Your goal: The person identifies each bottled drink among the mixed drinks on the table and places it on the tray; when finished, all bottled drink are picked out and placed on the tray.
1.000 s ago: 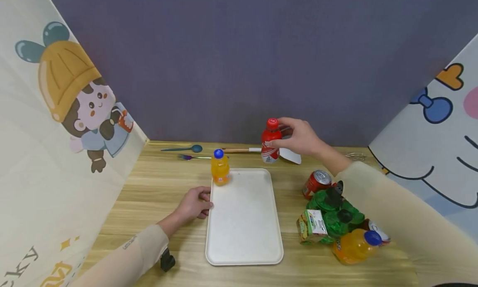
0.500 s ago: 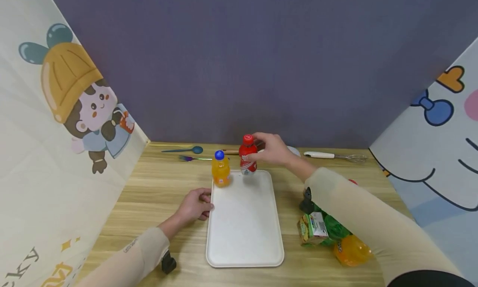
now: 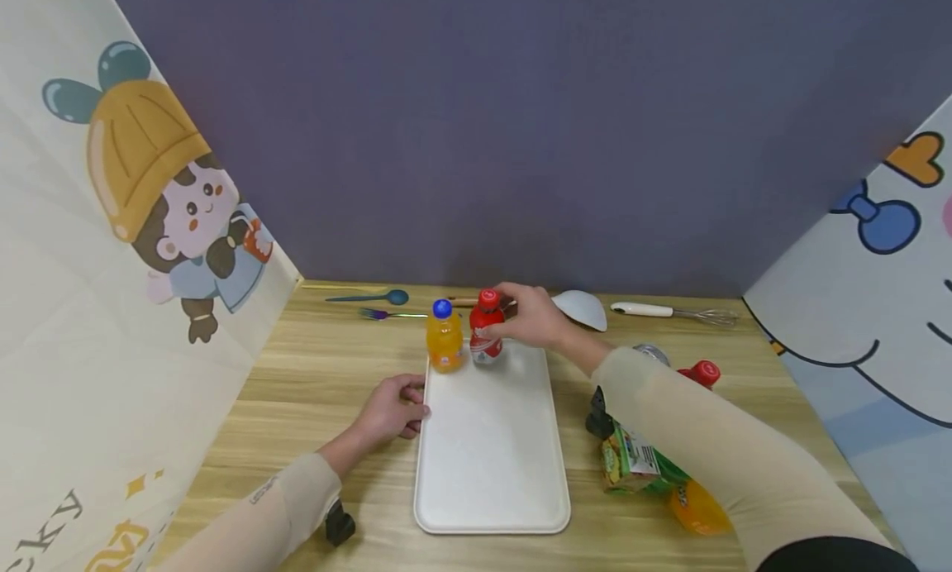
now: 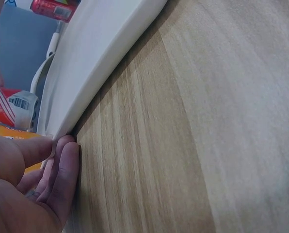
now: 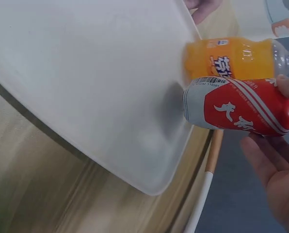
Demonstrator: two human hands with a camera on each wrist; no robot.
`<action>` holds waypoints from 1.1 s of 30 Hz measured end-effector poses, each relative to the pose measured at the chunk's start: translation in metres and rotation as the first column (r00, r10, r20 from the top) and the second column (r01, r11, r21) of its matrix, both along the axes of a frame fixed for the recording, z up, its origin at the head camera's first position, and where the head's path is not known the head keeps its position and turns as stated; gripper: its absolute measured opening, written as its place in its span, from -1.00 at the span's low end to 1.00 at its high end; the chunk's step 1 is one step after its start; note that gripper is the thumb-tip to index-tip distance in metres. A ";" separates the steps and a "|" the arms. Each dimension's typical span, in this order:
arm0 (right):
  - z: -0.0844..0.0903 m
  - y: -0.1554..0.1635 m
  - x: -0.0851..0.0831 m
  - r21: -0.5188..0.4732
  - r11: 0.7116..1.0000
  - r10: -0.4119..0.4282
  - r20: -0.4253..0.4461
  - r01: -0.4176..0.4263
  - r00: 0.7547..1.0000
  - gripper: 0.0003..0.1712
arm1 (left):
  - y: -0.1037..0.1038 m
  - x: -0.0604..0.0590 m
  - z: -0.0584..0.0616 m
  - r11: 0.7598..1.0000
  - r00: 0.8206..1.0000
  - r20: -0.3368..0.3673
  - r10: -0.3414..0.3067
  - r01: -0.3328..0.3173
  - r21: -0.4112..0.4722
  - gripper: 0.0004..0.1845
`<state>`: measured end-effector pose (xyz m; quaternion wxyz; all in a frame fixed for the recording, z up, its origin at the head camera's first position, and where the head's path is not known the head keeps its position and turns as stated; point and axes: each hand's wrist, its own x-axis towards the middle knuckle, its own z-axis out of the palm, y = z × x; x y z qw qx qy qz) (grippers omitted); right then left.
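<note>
A white tray (image 3: 492, 448) lies on the wooden table. My left hand (image 3: 390, 408) pinches its left rim; in the left wrist view the thumb is on top and the curled fingers (image 4: 67, 170) are underneath. My right hand (image 3: 534, 317) holds a small red and white drink bottle (image 3: 487, 314) with a red cap by its upper part, from the right. The bottle is over the tray's back edge, close beside an orange soda bottle (image 3: 445, 342) with a blue cap, which stands in the back left corner. In the right wrist view the red bottle (image 5: 236, 109) overlaps the orange one.
Right of the tray, partly behind my right sleeve, are a can (image 3: 651, 354), a red-capped bottle (image 3: 702, 374), a small carton (image 3: 627, 463) and another orange bottle (image 3: 697, 508). Along the back lie a dark spoon (image 3: 383, 297), a fork (image 3: 390, 314), a white-headed utensil (image 3: 582, 309) and a whisk (image 3: 673, 312).
My right hand has carried the red bottle left and down, from beyond the tray's back right corner to beside the orange bottle. The left hand stays on the rim.
</note>
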<state>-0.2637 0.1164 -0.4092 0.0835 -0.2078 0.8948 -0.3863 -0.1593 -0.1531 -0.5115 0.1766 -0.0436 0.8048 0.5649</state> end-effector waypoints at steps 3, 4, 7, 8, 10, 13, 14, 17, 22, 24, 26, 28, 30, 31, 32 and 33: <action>-0.004 -0.002 0.000 0.009 1.000 -0.006 0.002 0.006 1.000 -0.30 | -0.001 0.000 0.000 1.000 1.000 0.001 -0.004 0.004 -0.002 -0.40; -0.005 -0.003 0.001 0.009 1.000 -0.002 0.005 0.002 1.000 -0.29 | -0.001 0.000 0.000 1.000 1.000 0.000 -0.005 0.005 -0.002 -0.40; -0.008 -0.006 0.001 0.000 1.000 0.009 0.016 -0.009 1.000 -0.27 | -0.001 0.000 0.000 1.000 1.000 -0.001 -0.004 0.004 -0.003 -0.39; -0.009 -0.007 0.001 -0.003 1.000 0.012 0.016 -0.012 1.000 -0.28 | -0.001 0.000 -0.001 1.000 1.000 -0.001 -0.004 0.004 -0.004 -0.39; -0.012 -0.009 0.001 -0.004 1.000 0.015 0.017 -0.015 1.000 -0.29 | -0.001 0.000 -0.002 1.000 1.000 -0.001 -0.006 0.006 -0.005 -0.39; -0.016 -0.011 0.002 -0.001 1.000 0.009 0.009 -0.009 1.000 -0.31 | -0.001 0.000 -0.003 1.000 1.000 -0.002 -0.009 0.009 -0.005 -0.39; -0.017 -0.011 0.002 0.001 1.000 0.008 0.006 -0.008 1.000 -0.32 | -0.001 0.000 -0.003 1.000 1.000 -0.003 -0.008 0.008 -0.004 -0.39; -0.020 -0.012 0.003 0.004 1.000 -0.002 -0.007 0.002 1.000 -0.34 | -0.001 0.000 -0.003 1.000 1.000 -0.004 -0.004 0.004 0.001 -0.39; -0.021 -0.013 0.005 0.004 1.000 -0.023 0.004 0.023 1.000 -0.34 | -0.002 0.000 -0.002 1.000 1.000 0.005 0.000 0.000 -0.006 -0.39; -0.021 -0.013 0.006 0.000 1.000 -0.027 0.013 0.027 1.000 -0.34 | -0.002 0.000 -0.002 1.000 1.000 0.007 -0.002 0.002 -0.010 -0.39; -0.021 -0.013 0.005 -0.007 1.000 -0.028 0.019 0.028 0.999 -0.34 | -0.001 -0.001 -0.003 1.000 1.000 0.008 0.000 0.000 -0.006 -0.38; -0.022 -0.012 0.005 -0.015 0.999 -0.028 0.024 0.028 0.999 -0.33 | -0.001 -0.002 -0.004 1.000 1.000 0.005 0.001 -0.001 -0.004 -0.38; -0.022 -0.012 0.004 -0.028 0.999 -0.028 0.035 0.029 0.999 -0.33 | -0.001 -0.002 -0.004 1.000 1.000 0.004 0.004 -0.004 0.000 -0.37; -0.022 -0.012 0.004 -0.034 0.999 -0.029 0.041 0.030 0.999 -0.33 | -0.001 -0.002 -0.004 1.000 1.000 0.005 0.006 -0.006 0.002 -0.37; -0.022 -0.012 0.003 -0.040 0.999 -0.028 0.047 0.030 0.998 -0.32 | -0.001 -0.002 -0.003 1.000 1.000 0.003 0.006 -0.006 0.001 -0.37; -0.022 -0.012 0.003 -0.044 0.999 -0.027 0.052 0.029 0.998 -0.32 | 0.000 -0.002 -0.003 1.000 1.000 0.003 0.007 -0.007 0.001 -0.37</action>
